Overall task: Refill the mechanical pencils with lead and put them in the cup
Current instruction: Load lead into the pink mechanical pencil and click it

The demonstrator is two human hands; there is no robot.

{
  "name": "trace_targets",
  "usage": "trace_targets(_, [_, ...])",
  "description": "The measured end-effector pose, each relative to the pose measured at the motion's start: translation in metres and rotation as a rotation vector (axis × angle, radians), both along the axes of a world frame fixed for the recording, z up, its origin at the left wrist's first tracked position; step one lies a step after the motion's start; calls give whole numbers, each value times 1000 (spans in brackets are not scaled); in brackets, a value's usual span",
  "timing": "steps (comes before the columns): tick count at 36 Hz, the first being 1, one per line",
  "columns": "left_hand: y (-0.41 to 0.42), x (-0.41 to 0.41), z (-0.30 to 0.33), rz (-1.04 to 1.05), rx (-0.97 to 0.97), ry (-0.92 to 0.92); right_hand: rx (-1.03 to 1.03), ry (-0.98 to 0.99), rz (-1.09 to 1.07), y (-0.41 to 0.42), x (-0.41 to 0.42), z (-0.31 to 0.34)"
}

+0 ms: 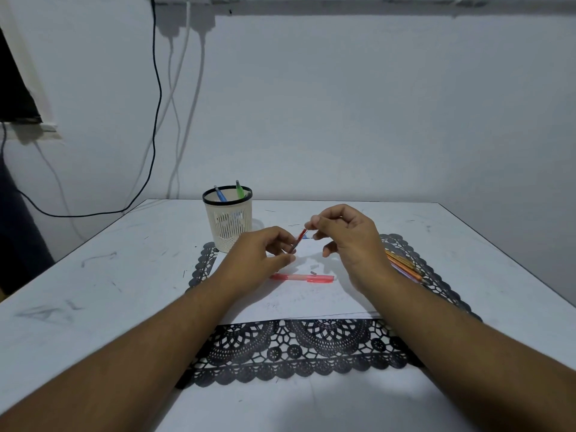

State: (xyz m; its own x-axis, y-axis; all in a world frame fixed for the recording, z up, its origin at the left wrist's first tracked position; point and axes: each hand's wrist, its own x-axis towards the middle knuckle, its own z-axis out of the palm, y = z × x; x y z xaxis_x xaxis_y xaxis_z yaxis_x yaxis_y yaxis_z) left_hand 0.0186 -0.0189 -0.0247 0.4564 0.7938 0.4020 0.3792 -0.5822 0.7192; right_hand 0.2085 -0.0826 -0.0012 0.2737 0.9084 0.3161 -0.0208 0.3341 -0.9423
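a: the cup [228, 224] is looking like matt cream plastic, with a slotted wall and a glossy black rim.

b: and the mat [299, 350]?

a: it is looking like black lace cloth, full of holes. the sheet [299, 299] on it is showing as plain matt paper.

b: the pink pencil [304, 278]?

a: translucent plastic, a little shiny. the table [103, 285] is appearing smooth and white, but scuffed with grey marks.
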Motion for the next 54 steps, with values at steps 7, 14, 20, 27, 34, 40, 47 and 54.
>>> trace_targets(7, [-1, 1, 1, 5, -12, 2, 55, 3, -27, 0, 3, 5])
trace_targets(14, [2, 0, 1, -66, -278, -239, 89, 109, -63, -2, 11, 12])
trace_targets(20, [1, -5, 7, -273, -752, -765, -62, 199, -71, 7, 19, 5])
trace_targets(27, [-5, -6, 13, -371, -773, -742, -141, 230, -23, 12, 23, -5])
trace_targets(34, [-8, -5, 15, -353, -740, -689, -168, 188, 35, 16, 25, -10])
trace_targets(40, [-2, -6, 14, -328, -727, -698, -193, 159, 50, 17, 27, -13])
trace_targets(47, [2, -7, 16, -280, -663, -610, -213, 145, 31, 16, 29, -14])
trace_targets(54, [11, -5, 18, -59, -203, -236, -235, 176, 2, 19, 36, -19])
